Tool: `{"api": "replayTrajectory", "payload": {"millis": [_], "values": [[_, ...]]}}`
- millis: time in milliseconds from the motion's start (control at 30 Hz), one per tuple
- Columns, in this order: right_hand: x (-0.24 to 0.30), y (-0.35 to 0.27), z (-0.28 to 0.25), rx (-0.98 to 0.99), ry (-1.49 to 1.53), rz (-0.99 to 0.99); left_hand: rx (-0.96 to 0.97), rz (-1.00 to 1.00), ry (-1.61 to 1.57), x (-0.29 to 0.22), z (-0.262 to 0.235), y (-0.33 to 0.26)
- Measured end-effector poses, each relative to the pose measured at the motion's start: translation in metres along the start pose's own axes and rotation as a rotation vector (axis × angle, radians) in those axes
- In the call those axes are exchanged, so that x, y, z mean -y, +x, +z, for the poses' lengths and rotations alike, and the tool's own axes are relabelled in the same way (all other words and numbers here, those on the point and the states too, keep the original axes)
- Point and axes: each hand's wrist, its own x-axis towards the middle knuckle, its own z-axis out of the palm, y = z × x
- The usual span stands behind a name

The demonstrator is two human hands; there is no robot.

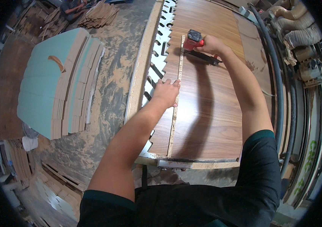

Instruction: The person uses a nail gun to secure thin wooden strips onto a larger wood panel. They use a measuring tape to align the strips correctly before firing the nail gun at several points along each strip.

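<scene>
so, the left hand [166,94] lies spread on a thin strip [173,128] along the brown board [221,113]; the right hand [212,45], held apart, grips a red nail gun [193,44] near the strip's far end.

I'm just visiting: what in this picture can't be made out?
Head view, all:
Grip of the red tool: covered by the right hand.
Whether the tool touches the chipboard strip: its own body hides this.
Palm of the left hand: hidden by its back.
Head of the person at top left: cut off.
</scene>
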Motion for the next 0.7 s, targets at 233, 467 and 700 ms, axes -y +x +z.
{"api": "replayTrajectory", "payload": {"millis": [233, 467, 700], "values": [[-0.014, 0.0, -0.002, 0.017, -0.048, 0.046, -0.021, 0.005, 0.007, -0.001, -0.001, 0.001], [-0.038, 0.007, 0.001, -0.024, 0.001, 0.073, -0.039, 0.023, 0.041, 0.001, 0.001, 0.0], [-0.039, 0.038, 0.005, -0.017, 0.052, 0.156, -0.018, 0.017, 0.038, 0.001, 0.001, 0.001]]}}
